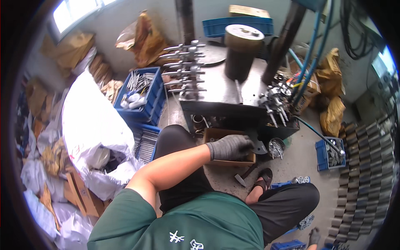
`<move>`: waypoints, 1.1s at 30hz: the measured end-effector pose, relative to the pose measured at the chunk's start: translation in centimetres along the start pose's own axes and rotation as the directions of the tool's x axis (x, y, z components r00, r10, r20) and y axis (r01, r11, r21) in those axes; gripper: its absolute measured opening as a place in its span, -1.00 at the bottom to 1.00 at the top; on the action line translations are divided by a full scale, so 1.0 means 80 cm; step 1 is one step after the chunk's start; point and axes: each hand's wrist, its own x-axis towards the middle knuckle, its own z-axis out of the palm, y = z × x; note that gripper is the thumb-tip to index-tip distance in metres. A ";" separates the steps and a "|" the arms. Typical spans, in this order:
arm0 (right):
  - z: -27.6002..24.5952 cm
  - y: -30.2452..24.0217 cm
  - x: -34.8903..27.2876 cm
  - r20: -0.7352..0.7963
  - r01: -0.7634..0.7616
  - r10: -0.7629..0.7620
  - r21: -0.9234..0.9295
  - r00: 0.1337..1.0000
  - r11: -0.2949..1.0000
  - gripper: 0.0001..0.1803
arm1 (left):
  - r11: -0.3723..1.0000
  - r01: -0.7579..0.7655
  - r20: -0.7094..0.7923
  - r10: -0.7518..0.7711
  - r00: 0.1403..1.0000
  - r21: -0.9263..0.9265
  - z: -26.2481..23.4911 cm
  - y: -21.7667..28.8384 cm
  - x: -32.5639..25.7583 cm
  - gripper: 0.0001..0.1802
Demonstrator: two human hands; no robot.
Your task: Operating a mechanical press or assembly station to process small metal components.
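Left hand (230, 147): was gloved, over the cardboard box (229, 162), middle of the frame; fingers looked bent, but I couldn't tell if they pinched anything.
Right hand (314, 236): was gloved, lower right, near a blue bin (288, 245); too small to tell its grip.
Work: looked partway; metal parts (192, 71) sat on the table (216, 86), upper middle; rods (144, 143) waited, left of middle.
Count: two hands, one cardboard box, one hammer (241, 179); too many rods to count.
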 end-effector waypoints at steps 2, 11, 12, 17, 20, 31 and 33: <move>0.054 -0.151 0.055 0.108 0.253 -0.240 -0.123 0.965 0.960 -0.63 | 0.989 0.028 -0.170 -0.053 0.984 -0.145 -0.030 0.002 -0.014 -0.68; 0.290 -0.680 -0.089 0.667 0.906 -0.619 -0.244 0.415 0.345 -0.66 | 0.686 -0.114 -0.570 -0.487 0.662 -0.719 -0.115 -0.018 -0.059 -0.71; 0.321 -0.711 -0.126 0.729 0.926 -0.576 -0.238 0.369 0.292 -0.67 | 0.675 -0.106 -0.563 -0.505 0.654 -0.730 -0.113 -0.019 -0.064 -0.71; 0.472 -0.752 -0.201 0.941 0.993 -0.330 0.050 -0.082 -0.103 -0.59 | 0.572 -0.136 -0.493 -0.534 0.687 -0.809 -0.105 0.000 -0.064 -0.72; 0.578 -0.749 -0.211 0.988 0.980 -0.118 0.081 -0.104 -0.184 -0.50 | 0.569 -0.131 -0.477 -0.518 0.710 -0.812 -0.084 0.011 -0.044 -0.69; 0.833 -0.651 -0.159 0.939 0.920 -0.311 0.010 -0.143 -0.392 -0.38 | 0.567 -0.269 -0.537 -0.381 0.753 -0.779 -0.041 0.065 -0.001 -0.68; 0.848 -0.645 -0.166 0.948 0.924 -0.291 0.010 -0.131 -0.382 -0.38 | 0.541 -0.239 -0.496 -0.398 0.772 -0.806 -0.039 0.063 -0.001 -0.70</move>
